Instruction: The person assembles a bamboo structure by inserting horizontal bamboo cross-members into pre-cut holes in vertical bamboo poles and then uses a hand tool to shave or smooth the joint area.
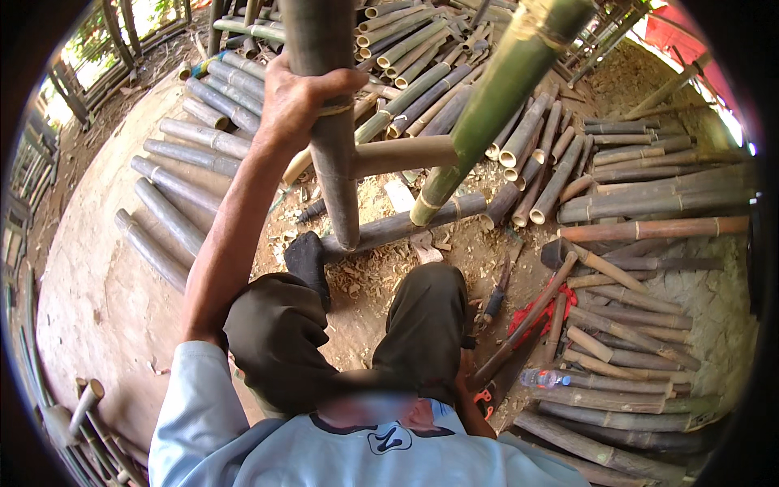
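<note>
My left hand (302,101) is raised and wrapped round a thick dark bamboo pole (320,49). A short bamboo crosspiece (406,156) joins that pole to a slanting green bamboo pole (503,97), which rises to the upper right. Under their lower ends a bamboo length (389,231) lies across the ground in front of my feet. My right forearm (466,398) hangs down beside my right knee. Most of the hand at its end is hidden by my trouser leg, and its fingers cannot be made out.
Cut bamboo pieces (191,166) lie in a row at left, with more bamboo stacked (519,146) ahead and piled (649,211) at right. Wood shavings (365,276) cover the ground. By the right pile are a dark-handled tool (493,304), a red cloth (535,316), a plastic bottle (544,378) and an orange-handled tool (484,401).
</note>
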The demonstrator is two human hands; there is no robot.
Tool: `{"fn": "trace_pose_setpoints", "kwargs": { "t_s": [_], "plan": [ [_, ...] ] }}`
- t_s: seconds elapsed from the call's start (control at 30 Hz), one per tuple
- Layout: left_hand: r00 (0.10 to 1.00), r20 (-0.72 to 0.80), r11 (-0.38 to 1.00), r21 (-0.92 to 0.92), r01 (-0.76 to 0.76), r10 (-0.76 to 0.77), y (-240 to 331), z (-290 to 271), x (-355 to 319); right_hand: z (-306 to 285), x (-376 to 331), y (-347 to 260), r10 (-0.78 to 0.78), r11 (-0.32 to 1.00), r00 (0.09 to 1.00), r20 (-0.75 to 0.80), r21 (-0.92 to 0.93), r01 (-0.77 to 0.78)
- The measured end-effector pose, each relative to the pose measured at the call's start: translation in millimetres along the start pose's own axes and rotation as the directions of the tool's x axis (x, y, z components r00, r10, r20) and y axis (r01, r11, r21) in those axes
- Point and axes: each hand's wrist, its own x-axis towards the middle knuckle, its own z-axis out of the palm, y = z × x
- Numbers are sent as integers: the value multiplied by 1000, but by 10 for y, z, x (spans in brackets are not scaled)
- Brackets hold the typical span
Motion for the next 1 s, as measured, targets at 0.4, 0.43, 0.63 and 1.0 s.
{"fn": "trace_pose_setpoints", "kwargs": {
  "t_s": [0.4, 0.43, 0.63, 1.0],
  "plan": [
    [994, -48, 950, -293, -111, 101, -14, -800, -318, -162, 1002, 516, -111, 992, 933, 343, 94, 83],
    [993, -58, 955, -276, -113, 101, 2, -740, -322, -275, 1066, 389, -85, 993, 912, 402, 109, 45],
    [995, -61, 993, -78, -84, 80, 613, -34, -45, -954, 1159, -1158, -408, 900, 861, -302, 27, 436],
    [977, -193, 963, -236, -134, 89, 1226, 605, 931, -1110, 831, -4080, -767, 387, 576, -283, 511, 767]
  ]
}}
